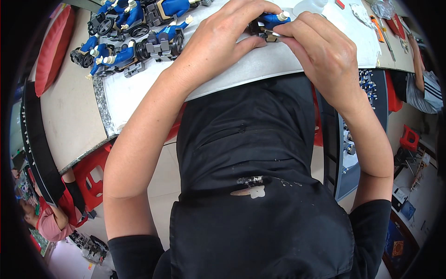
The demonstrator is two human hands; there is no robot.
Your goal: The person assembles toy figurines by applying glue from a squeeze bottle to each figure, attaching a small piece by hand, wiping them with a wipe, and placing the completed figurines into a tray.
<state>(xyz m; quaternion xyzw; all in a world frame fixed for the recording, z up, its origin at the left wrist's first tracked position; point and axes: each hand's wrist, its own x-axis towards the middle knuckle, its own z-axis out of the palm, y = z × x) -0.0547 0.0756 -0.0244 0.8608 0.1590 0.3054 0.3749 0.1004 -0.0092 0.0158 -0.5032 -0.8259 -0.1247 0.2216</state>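
Both hands (267,35) hold blue toy (272,21) lying crosswise.

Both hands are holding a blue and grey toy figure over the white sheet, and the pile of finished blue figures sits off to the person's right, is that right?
Not quite. The head view shows the pile of blue figures to the person's left. The rest stands: the left hand and right hand hold a blue and grey toy figure over the white sheet.

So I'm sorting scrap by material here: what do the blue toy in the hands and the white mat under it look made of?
The toy looks like moulded plastic: glossy blue body, matt grey and black parts, a white tip, like the finished toys piled at the left. The mat seems a soft foam or rubbery sheet, matt white, its edge drooping over the table; I can't tell which.
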